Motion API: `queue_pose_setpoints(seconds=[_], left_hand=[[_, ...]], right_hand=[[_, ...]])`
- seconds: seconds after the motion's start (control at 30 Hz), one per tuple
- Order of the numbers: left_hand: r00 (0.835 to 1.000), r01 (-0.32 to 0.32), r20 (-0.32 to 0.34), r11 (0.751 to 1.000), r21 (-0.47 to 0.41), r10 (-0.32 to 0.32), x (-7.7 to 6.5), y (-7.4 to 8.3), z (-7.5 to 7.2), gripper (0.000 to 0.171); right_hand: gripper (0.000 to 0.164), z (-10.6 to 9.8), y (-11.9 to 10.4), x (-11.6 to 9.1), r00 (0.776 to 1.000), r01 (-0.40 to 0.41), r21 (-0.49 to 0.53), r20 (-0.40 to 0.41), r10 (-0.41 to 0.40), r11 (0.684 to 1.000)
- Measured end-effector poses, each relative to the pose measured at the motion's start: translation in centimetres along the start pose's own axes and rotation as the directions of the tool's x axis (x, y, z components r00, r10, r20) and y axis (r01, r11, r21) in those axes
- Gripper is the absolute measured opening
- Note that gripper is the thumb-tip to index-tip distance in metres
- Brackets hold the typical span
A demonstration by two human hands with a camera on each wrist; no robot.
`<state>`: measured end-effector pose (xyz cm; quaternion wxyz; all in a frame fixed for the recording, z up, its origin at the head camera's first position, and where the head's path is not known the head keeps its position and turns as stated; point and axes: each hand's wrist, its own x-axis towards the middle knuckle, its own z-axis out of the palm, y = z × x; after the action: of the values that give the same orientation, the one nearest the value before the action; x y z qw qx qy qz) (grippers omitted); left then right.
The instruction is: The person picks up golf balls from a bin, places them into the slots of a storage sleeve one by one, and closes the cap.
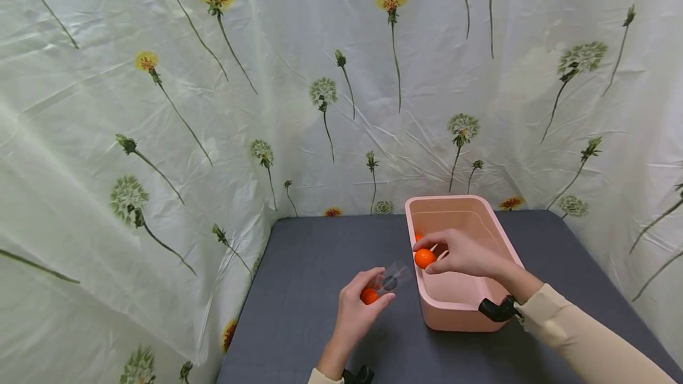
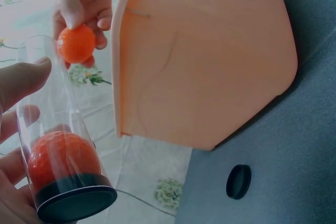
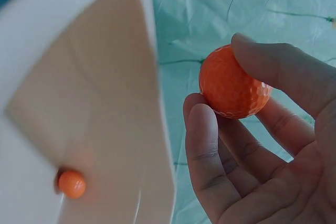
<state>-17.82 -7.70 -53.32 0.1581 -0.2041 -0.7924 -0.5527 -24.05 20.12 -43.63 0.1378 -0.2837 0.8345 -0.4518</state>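
Observation:
My left hand (image 1: 354,308) grips a clear plastic tube (image 2: 71,111) with a black end cap (image 2: 76,203). One orange golf ball (image 2: 64,158) sits inside the tube against that cap. Over the left rim of the pink bin (image 1: 459,317), my right hand (image 1: 465,253) pinches another orange golf ball (image 3: 234,82) between thumb and fingertips. The tube's uncapped end points towards the bin, a short way from the held ball. A further orange ball (image 3: 72,183) lies inside the bin, mostly hidden by the right hand in the head view.
A loose black cap (image 2: 239,182) lies on the dark grey table (image 1: 320,248) beside the bin. Behind and left of the table hangs a pale curtain (image 1: 299,105) printed with dandelions. Each wrist bears a black camera mount (image 1: 498,309).

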Motion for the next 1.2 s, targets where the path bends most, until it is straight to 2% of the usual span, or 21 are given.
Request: queue_pose_setpoints(seconds=[0.33,0.63,0.93,1.2], left_hand=[[0.999,-0.045,0.004,0.999,0.022,0.045,0.0,-0.1,0.0,0.047],[0.999,-0.043,0.006,0.999,0.021,0.043,-0.1,0.2,-0.2,0.048],[0.997,-0.073,0.004,0.997,0.038,0.072,-0.1,0.0,-0.2,0.048],[0.998,-0.059,-0.004,0.998,0.038,0.06,-0.3,0.0,-0.1,0.049]], right_hand=[[0.04,1.3,-1.1,0.0,0.999,0.025,0.019,0.024,-0.026,1.0],[0.04,1.6,-1.8,0.1,1.0,0.027,0.008,0.016,-0.027,1.0],[0.039,2.1,-2.0,0.2,0.999,0.028,-0.005,0.016,-0.028,1.0],[0.04,2.3,-1.9,0.2,0.999,0.027,0.003,0.018,-0.027,1.0]])
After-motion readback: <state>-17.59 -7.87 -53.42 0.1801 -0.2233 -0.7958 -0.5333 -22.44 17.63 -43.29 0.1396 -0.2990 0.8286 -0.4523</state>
